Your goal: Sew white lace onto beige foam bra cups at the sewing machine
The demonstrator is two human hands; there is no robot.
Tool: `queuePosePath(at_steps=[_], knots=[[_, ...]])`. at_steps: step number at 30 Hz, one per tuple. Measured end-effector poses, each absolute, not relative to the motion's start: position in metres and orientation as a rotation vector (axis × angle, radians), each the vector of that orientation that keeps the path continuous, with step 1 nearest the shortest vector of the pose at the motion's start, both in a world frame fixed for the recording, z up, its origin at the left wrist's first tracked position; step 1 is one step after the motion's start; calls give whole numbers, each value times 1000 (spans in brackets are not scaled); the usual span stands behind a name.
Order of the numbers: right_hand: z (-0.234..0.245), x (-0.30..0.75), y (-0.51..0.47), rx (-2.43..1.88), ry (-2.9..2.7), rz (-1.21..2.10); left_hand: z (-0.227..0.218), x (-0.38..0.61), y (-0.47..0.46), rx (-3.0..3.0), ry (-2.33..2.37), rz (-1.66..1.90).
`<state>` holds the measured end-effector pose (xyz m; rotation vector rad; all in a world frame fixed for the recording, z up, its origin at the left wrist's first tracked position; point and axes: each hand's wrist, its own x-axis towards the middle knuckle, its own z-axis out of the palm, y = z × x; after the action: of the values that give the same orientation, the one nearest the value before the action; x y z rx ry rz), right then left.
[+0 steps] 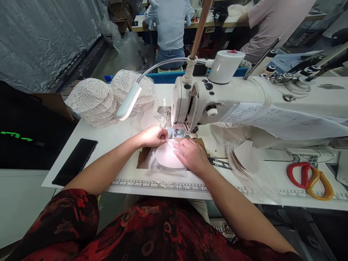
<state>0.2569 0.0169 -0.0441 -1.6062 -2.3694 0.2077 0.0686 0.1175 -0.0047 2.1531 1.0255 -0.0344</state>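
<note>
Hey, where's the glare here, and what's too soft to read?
Head view: brightest on the pale oval piece by the left hand and right hand, detail nearly washed out; head view: shiny highlights on the silvery sheeting; head view: handwriting on the paper against the sewing machine looks too soft.

Black phone (74, 162), red-and-orange scissors (306, 175), co-worker in light blue (170, 25) beyond

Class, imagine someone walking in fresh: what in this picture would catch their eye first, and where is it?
Probably the big white sewing machine reaching in from the right, with the left hand and right hand at a brightly lit white oval piece in front of its needle area. Next, the scissors with red and orange handles on the right, and the lace stacks at the back left.
</note>
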Motion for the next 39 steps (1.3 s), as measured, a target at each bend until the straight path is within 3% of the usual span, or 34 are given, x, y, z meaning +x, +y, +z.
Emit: queuePosePath(at_steps=[6,10,15,39], knots=[[-44,255,17,-1666,-2365,218,-6,70,110,2461,1205,254],[-44,254,17,-1673,-2376,180,1,66,96,2579,1082,458],[-45,254,17,-1675,-2374,168,-12,68,75,2766,814,270],[-41,247,28,-1803,-2323,154,-36,57,107,2936,620,174]])
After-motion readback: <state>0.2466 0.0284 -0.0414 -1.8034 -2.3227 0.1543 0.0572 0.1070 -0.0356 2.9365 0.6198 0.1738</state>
